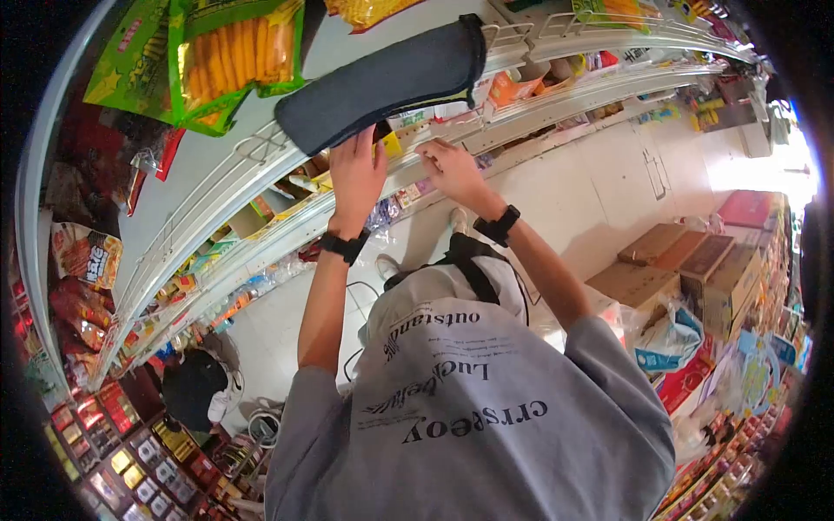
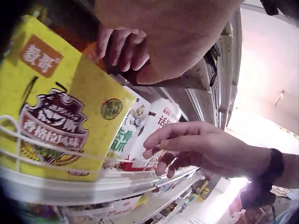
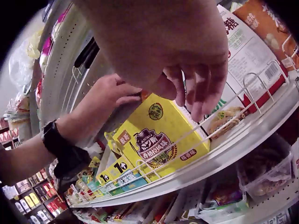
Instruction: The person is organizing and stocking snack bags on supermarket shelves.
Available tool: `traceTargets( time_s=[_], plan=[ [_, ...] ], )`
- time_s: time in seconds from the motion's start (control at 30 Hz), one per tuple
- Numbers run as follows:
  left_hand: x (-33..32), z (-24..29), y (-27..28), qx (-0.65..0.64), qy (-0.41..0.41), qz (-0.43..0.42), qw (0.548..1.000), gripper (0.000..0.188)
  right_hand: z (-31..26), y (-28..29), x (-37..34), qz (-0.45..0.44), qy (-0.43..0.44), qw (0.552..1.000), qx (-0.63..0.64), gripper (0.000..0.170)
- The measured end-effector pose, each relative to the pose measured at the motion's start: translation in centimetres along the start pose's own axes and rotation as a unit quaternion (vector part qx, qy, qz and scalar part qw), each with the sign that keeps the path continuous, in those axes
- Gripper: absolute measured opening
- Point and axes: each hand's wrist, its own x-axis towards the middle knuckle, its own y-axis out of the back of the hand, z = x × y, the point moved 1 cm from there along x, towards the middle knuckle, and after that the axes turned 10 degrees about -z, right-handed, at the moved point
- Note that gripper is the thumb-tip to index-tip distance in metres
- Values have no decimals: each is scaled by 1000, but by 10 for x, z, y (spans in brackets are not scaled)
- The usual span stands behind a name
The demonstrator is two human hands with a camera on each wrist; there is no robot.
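Observation:
My left hand point(image 1: 358, 178) reaches in at the shelf edge, its fingertips partly hidden under a dark padded fabric piece point(image 1: 382, 82) in the head view. In the right wrist view the left hand point(image 3: 103, 95) has its fingers at the top of a yellow snack box point(image 3: 161, 135), next to a bit of orange; I cannot tell whether it grips anything. My right hand point(image 1: 456, 178) hovers in front of the same shelf with loosely bent fingers and nothing in them. White packs point(image 2: 152, 126) stand beside the yellow box, near the right hand point(image 2: 201, 144).
Wire rails point(image 3: 252, 88) run along the shelf fronts. Green snack bags point(image 1: 234, 61) lie on the upper shelf. Cardboard boxes point(image 1: 643, 278) are stacked at the right across the aisle floor point(image 1: 599, 182). More packed goods fill a lower shelf, including a clear tub point(image 3: 266, 172).

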Motion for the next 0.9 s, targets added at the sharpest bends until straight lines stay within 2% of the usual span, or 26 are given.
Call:
traceTargets(
  time_s=[0.07,0.1,0.2,0.23,0.3,0.43,0.5,0.6,0.67,0.7,0.83,0.9],
  plan=[
    [16,11,-10,17,44,-61,997,28,9,2,3,-23,-3,1000,16,15],
    [25,16,-15,70,59,-89,992,18,15,5,5,-38,-4,999,22,15],
    [40,20,-33,133,90,-107,981,20,30,6,5,-54,11,998,22,20],
    [42,21,-35,137,48,-25,989,24,28,8,4,-60,11,998,27,20],
    [40,24,-38,137,56,-21,989,24,24,16,10,-56,-14,998,20,28],
    [38,19,-41,125,54,-38,990,16,25,16,32,-28,16,999,-20,34],
    [35,15,-46,119,53,-36,991,13,32,9,42,-11,45,993,-105,28],
    [27,13,-47,102,65,-44,992,15,40,-1,53,-24,43,986,-157,18],
    [25,24,-41,71,32,35,996,20,41,-3,59,-46,23,985,-164,17],
    [22,31,-38,73,35,37,996,20,40,-3,62,-64,2,983,-174,15],
    [-5,53,-31,21,62,95,993,29,41,-5,65,-27,33,984,-174,12],
    [-20,64,-30,9,82,109,991,34,50,-10,73,-62,-30,996,-52,13]
  ],
)
